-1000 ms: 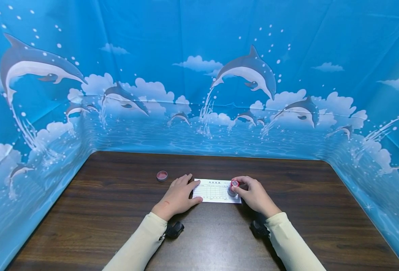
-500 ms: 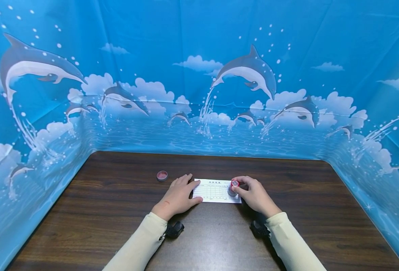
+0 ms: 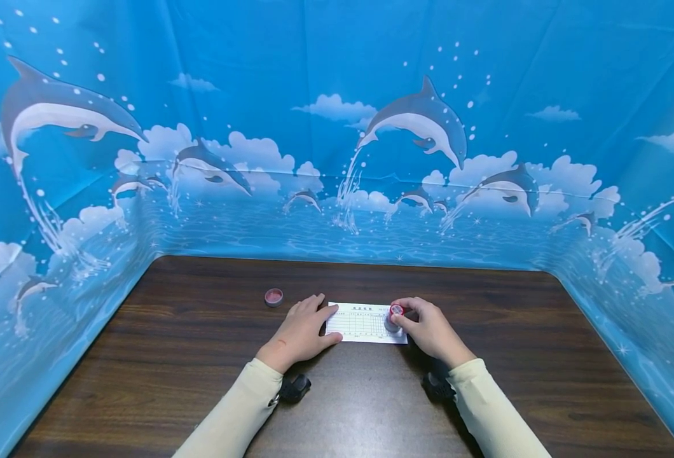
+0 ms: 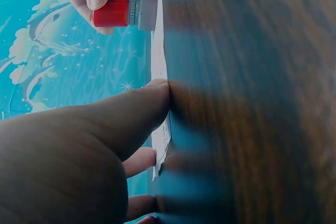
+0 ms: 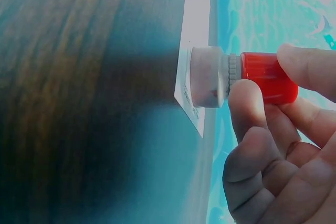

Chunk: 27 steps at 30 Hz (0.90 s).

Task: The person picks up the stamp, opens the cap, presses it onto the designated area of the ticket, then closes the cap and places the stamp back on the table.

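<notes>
A white printed form (image 3: 360, 326) with a ruled grid lies on the table. My left hand (image 3: 301, 332) rests at its left end, thumb and fingers spread and their tips on the paper, as the left wrist view also shows. At the right end, my right hand (image 3: 433, 332) grips the red handle of a round stamp (image 5: 270, 77) between thumb and fingers. The stamp stands upright with its clear, greyish base (image 5: 206, 77) against the form. Whatever mark lies under that base is hidden.
A small round cap (image 3: 273, 297), pinkish inside, sits beyond the left hand on the dark wood table (image 3: 199, 381). Blue dolphin-print cloth (image 3: 337, 229) rises around the table's back and sides. Each wrist wears a black camera (image 3: 295, 388).
</notes>
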Available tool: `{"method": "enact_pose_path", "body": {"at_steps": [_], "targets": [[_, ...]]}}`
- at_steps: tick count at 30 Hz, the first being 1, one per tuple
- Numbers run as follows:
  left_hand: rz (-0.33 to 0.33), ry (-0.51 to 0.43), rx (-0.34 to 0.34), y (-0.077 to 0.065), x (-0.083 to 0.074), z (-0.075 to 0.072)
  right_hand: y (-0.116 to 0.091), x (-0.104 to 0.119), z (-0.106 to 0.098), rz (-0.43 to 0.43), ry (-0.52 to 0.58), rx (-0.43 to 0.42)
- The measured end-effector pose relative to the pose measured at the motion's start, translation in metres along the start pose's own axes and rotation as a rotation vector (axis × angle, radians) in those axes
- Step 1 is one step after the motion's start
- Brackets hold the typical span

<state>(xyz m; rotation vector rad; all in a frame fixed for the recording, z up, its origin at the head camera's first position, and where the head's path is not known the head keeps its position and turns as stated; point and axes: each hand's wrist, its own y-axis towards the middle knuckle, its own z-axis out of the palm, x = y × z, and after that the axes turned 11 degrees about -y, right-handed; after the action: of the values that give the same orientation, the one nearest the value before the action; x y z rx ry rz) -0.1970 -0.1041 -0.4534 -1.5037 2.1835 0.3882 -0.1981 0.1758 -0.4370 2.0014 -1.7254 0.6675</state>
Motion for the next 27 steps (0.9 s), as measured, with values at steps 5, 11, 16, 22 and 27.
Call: {"method": "enact_pose_path", "body": {"at_steps": [5, 11, 16, 22, 27], "targets": [[0.004, 0.000, 0.003, 0.000, -0.001, 0.000, 0.000, -0.001, -0.001, -0.024, 0.003, -0.026], [0.005, -0.003, 0.001, 0.000, 0.000, 0.000, 0.001, -0.003, 0.000, -0.095, -0.011, -0.063], [0.010, 0.001, -0.003, 0.000, 0.002, 0.001, 0.002, -0.004, 0.000, -0.150, -0.036, -0.117], [0.013, -0.003, 0.000, 0.000, 0.002, 0.002, 0.001, -0.008, -0.007, -0.135, -0.005, -0.163], [0.010, -0.005, 0.000, 0.000, 0.002, 0.001, 0.003, -0.011, -0.015, -0.163, 0.033, -0.210]]}}
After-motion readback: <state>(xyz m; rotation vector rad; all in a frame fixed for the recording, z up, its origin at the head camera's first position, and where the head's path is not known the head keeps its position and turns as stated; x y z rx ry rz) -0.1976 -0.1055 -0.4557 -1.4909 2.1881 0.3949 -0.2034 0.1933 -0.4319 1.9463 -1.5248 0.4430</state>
